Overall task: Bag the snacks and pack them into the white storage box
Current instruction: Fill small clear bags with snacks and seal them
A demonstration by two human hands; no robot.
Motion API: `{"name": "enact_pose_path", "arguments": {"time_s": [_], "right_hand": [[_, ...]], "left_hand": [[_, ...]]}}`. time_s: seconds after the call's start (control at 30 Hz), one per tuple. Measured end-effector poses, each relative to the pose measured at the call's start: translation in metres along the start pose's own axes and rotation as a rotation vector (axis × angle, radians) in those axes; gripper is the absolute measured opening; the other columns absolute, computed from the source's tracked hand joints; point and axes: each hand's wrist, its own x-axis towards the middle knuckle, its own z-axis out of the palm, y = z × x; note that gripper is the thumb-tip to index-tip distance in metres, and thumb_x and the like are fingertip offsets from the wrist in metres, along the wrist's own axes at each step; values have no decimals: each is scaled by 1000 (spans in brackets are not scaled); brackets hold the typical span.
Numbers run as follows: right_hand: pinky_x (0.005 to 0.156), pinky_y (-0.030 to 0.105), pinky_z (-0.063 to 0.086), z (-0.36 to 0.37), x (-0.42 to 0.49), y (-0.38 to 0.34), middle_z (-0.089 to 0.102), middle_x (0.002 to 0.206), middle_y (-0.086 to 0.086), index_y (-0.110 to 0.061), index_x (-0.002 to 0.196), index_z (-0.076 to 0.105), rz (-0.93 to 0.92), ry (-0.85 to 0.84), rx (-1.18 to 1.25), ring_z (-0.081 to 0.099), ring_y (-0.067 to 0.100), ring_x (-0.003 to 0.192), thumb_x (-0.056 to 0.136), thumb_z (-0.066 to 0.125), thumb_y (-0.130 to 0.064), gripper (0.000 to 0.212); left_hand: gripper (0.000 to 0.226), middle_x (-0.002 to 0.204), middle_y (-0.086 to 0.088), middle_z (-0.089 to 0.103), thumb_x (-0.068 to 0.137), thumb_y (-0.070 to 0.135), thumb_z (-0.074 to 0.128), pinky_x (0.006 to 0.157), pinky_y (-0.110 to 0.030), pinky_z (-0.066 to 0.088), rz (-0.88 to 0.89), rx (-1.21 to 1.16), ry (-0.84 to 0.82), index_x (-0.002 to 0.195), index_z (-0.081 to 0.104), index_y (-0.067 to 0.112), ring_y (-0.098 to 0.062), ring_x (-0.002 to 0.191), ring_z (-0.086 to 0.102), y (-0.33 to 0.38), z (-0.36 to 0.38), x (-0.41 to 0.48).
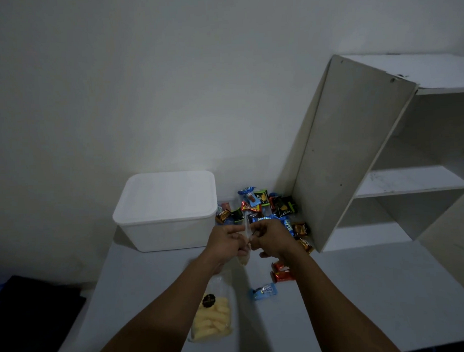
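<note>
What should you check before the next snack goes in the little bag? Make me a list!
1. Small clear plastic bag pinched by left hand and right hand: ok.
2. Bag mouth open: cannot tell.
3. Pile of colourful wrapped snacks close by: ok.
4. A hand free for picking: not ok.
5. White plastic storage box open: not ok, lid looks on.

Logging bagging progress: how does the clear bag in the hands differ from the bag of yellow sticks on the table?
The held clear bag hangs upright, pinched between the left hand and right hand; the bag of yellow sticks lies flat on the table. The lying bag shows a dark round label; none is visible on the held bag. Both are transparent plastic.
</note>
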Motion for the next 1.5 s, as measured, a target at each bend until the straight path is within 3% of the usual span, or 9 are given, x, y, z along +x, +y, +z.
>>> {"name": "enact_pose_path", "arguments": {"time_s": [0.17, 0.33, 0.5, 0.6, 0.8, 1.0, 1.2, 1.37, 1.5], "right_hand": [[73, 34, 59, 4, -3, 5, 68, 99, 6, -12, 123, 59, 9, -45, -31, 66, 16, 87, 82, 71, -1, 45], [48, 12, 44, 6, -5, 6, 66, 77, 1, -10, 118, 64, -95, -44, -93, 59, -3, 55, 85, 64, 3, 36], [52, 17, 45, 7, -3, 12, 66, 76, 5, -4, 95, 68, -118, 70, -91, 59, 5, 60, 91, 62, -7, 8], [50, 12, 45, 11, -1, 15, 64, 70, 7, 5, 88, 68, -158, 124, -88, 57, 2, 54, 94, 60, -10, 18], [46, 7, 41, 11, -1, 13, 64, 70, 4, 4, 88, 69, -172, 23, -153, 56, -3, 50, 96, 56, -11, 22], [42, 8, 39, 16, 2, 7, 59, 62, 2, 2, 81, 66, -179, 111, -143, 50, -3, 42, 97, 53, -11, 24], [47, 12, 41, 17, 9, 0, 60, 64, 2, 1, 82, 67, -202, 154, -204, 53, 4, 51, 96, 54, -13, 24], [54, 20, 46, 16, 11, -5, 62, 71, 8, 3, 87, 67, -205, 171, -121, 55, 9, 58, 98, 52, -15, 25], [68, 23, 49, 10, 6, -1, 69, 95, -2, -14, 107, 66, -179, -55, 90, 63, 8, 84, 94, 61, -37, 27]], "left_hand": [[40, 91, -18, 68, 86, -11, 64, 70, -38, 62, -20, -39, 23, 122, 60, 4, -24, 74, 71, 0, -1, -4], [24, 85, -20, 73, 88, 0, 65, 60, -36, 59, -36, -47, 117, 111, 66, 7, -23, 60, 67, 4, 2, -3], [9, 79, -19, 72, 91, 1, 65, 69, -43, 61, -18, -33, 104, 97, 71, -1, -20, 60, 67, 6, 4, -1], [8, 76, -18, 70, 91, 0, 64, 64, -36, 60, -18, -59, 114, 94, 71, -2, -20, 60, 67, 4, 5, -2], [7, 75, -16, 69, 90, 1, 65, 54, -31, 57, -40, -83, 155, 92, 72, -2, -20, 58, 64, 5, 2, -3], [9, 70, -17, 65, 92, -1, 63, 64, -40, 55, -39, -103, 121, 92, 70, -6, -22, 57, 60, 2, 3, -2], [10, 63, -16, 63, 91, -3, 62, 67, -49, 59, -12, -70, 124, 92, 70, -8, -21, 53, 59, 8, -2, 4], [9, 68, -15, 64, 92, -2, 61, 63, -39, 59, -5, -126, 125, 92, 69, -5, -20, 56, 61, 15, -2, 7], [13, 77, -19, 69, 88, -3, 60, 64, -37, 61, -16, -236, 180, 80, 70, 1, -27, 66, 66, 22, -2, 11]]}}
